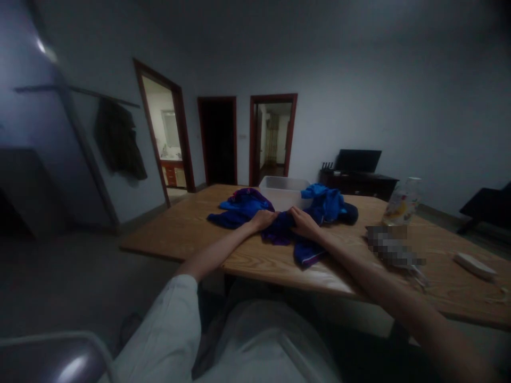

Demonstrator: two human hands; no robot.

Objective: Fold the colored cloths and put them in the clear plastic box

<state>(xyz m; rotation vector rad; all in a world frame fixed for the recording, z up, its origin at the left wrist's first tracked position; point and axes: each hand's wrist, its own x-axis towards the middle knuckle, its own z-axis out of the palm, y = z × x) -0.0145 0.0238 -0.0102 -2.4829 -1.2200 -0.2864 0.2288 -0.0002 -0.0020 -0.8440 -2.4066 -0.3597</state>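
Observation:
A dark blue and purple garment [279, 234] lies crumpled on the wooden table in front of me. My left hand [263, 219] is closed on its left part, fingers curled into the cloth. Close by on the right, my right hand [302, 222] grips the same garment, and a blue end with a pale stripe hangs toward me below the wrist. Just beyond my left hand sits more bunched blue and purple cloth [249, 202]; whether it belongs to the same piece I cannot tell. A bright blue garment [325, 202] is heaped past my right hand.
Behind the clothes stands a translucent plastic bin [285, 184] on the wooden table [171, 234]. To the right are a clear jug [401, 205], a blurred-out item [393, 250] and a white oblong object [475, 266]. A chair back [51, 354] is at lower left.

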